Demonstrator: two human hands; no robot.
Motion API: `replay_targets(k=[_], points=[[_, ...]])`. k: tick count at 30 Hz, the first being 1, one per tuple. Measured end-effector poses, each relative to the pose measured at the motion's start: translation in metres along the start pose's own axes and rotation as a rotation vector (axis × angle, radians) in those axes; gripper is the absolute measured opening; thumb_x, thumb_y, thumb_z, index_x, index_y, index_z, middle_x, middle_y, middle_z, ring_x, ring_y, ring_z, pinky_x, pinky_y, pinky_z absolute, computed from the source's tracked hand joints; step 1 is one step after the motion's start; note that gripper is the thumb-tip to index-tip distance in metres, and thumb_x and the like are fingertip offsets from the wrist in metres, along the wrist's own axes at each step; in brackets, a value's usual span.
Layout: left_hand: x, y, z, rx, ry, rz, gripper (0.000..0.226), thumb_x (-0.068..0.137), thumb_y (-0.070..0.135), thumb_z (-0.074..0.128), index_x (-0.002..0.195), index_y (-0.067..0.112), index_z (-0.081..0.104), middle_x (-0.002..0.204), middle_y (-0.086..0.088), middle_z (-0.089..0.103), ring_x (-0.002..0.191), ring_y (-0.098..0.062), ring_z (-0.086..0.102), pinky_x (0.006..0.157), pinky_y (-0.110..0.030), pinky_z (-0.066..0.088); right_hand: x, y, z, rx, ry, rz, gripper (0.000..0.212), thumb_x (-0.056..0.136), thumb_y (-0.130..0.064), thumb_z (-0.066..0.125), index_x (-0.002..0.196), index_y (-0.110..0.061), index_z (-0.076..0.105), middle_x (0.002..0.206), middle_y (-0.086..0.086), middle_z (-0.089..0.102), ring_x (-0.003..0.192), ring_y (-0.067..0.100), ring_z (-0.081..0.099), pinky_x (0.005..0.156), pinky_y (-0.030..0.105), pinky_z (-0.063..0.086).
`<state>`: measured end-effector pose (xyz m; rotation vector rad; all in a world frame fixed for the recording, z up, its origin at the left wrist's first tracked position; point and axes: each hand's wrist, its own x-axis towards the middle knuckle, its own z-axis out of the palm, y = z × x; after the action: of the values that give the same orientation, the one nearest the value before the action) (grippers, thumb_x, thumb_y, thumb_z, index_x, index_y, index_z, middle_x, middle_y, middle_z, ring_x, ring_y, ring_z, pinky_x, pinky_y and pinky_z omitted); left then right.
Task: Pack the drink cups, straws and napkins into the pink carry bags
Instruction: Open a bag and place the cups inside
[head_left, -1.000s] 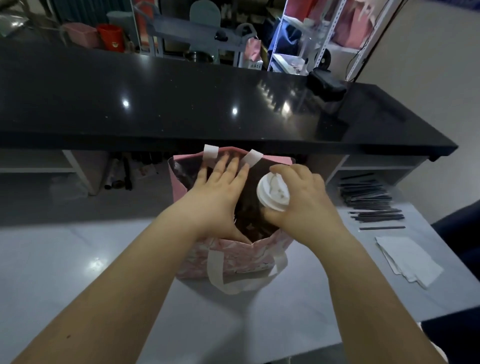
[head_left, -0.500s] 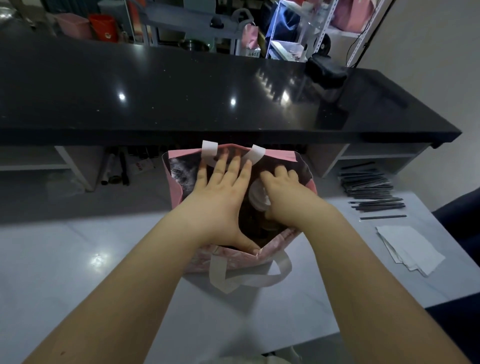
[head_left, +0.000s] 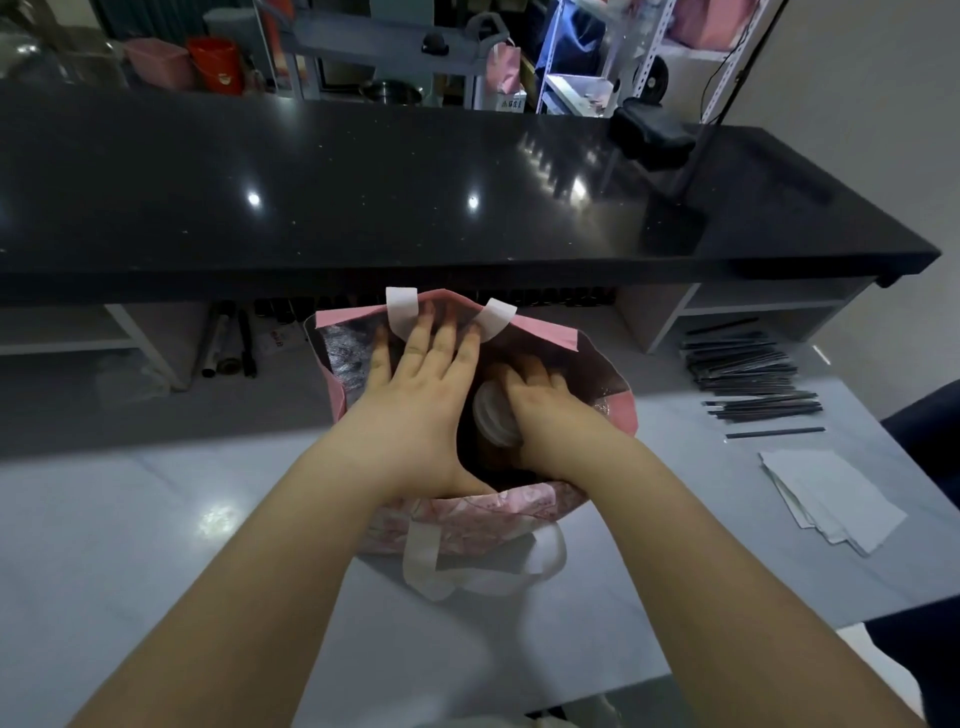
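My left hand (head_left: 415, 400) lies flat, fingers straight, against the far inner wall of the pink foil-lined carry bag (head_left: 524, 332) on the grey surface (head_left: 156, 519). Inside it, my right hand (head_left: 543, 415) curls round the white-lidded drink cup (head_left: 491, 423).

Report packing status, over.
Left hand flat, spreading pink patterned carry bag open. Right hand inside, gripping white-lidded drink cup. Thin black straws, white paper napkins outside bag, on grey table.
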<state>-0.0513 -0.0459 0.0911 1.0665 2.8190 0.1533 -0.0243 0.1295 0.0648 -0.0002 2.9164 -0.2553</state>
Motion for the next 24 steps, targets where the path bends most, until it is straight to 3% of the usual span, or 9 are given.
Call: replay_targets(k=[6,9,12,15,17,19,22,24], points=[[0.003,0.0,0.0,-0.053,-0.001,-0.008,0.136,0.061,0.079,0.059,0.148,0.024,-0.031,0.153,0.0,-0.042,0.135,-0.019,-0.046,0.112,-0.051,-0.024,0.002,0.009,-0.003,-0.041,-0.004,0.003,0.087,0.078,-0.022,0.074,0.148,-0.024,0.022,0.146,0.012,0.022,0.128,0.036,0.032,0.104,0.048,0.04],[0.006,0.003,0.002,-0.042,0.001,-0.006,0.135,0.057,0.082,0.051,0.148,0.024,-0.03,0.153,-0.001,-0.04,0.137,-0.019,-0.044,0.114,-0.053,-0.022,0.003,0.011,0.002,-0.046,-0.002,-0.011,0.087,0.08,-0.023,0.074,0.149,-0.024,0.021,0.147,0.011,0.022,0.13,0.036,0.031,0.105,0.047,0.039],[0.008,0.003,0.003,-0.042,0.0,-0.017,0.136,0.056,0.082,0.051,0.148,0.025,-0.03,0.154,0.0,-0.04,0.137,-0.02,-0.044,0.114,-0.054,-0.021,0.003,0.015,0.01,-0.058,-0.003,-0.039,0.095,0.08,-0.04,0.074,0.152,-0.027,0.014,0.153,0.009,0.017,0.138,0.035,0.023,0.109,0.048,0.034],[0.01,0.003,0.003,-0.029,0.024,-0.021,0.136,0.054,0.084,0.049,0.149,0.024,-0.028,0.155,-0.002,-0.037,0.138,-0.021,-0.043,0.114,-0.054,-0.02,0.004,0.022,0.012,0.054,-0.081,-0.021,0.098,0.08,-0.07,0.057,0.153,-0.037,0.0,0.162,-0.002,-0.006,0.149,0.028,-0.006,0.119,0.051,0.01],[0.01,0.003,0.002,-0.03,0.041,-0.029,0.136,0.055,0.084,0.05,0.149,0.024,-0.028,0.156,-0.002,-0.037,0.138,-0.02,-0.043,0.112,-0.051,-0.023,0.005,0.025,0.011,0.063,-0.107,-0.012,0.09,0.085,-0.073,0.044,0.152,-0.041,-0.005,0.162,-0.006,-0.014,0.149,0.025,-0.014,0.119,0.049,0.0],[0.01,0.002,0.001,-0.035,0.034,-0.04,0.136,0.054,0.085,0.049,0.149,0.025,-0.028,0.155,-0.001,-0.038,0.136,-0.02,-0.045,0.111,-0.05,-0.025,0.008,0.024,0.009,0.002,-0.146,0.004,0.086,0.089,-0.066,0.047,0.152,-0.041,-0.006,0.163,-0.004,-0.011,0.149,0.029,-0.008,0.118,0.051,0.006],[0.01,0.003,0.001,-0.042,0.006,-0.04,0.136,0.052,0.086,0.045,0.148,0.026,-0.03,0.153,0.0,-0.04,0.135,-0.019,-0.046,0.112,-0.053,-0.024,0.012,0.019,0.002,-0.087,-0.199,0.015,0.089,0.089,-0.056,0.058,0.154,-0.038,0.001,0.159,0.002,0.007,0.142,0.035,0.013,0.114,0.05,0.021],[0.01,0.004,0.001,-0.052,0.001,-0.04,0.136,0.049,0.087,0.04,0.149,0.026,-0.029,0.154,-0.001,-0.04,0.136,-0.018,-0.045,0.113,-0.053,-0.023,0.013,0.018,-0.001,-0.087,-0.2,-0.004,0.088,0.088,-0.053,0.06,0.155,-0.035,0.005,0.158,0.002,0.011,0.141,0.034,0.016,0.114,0.048,0.022]])
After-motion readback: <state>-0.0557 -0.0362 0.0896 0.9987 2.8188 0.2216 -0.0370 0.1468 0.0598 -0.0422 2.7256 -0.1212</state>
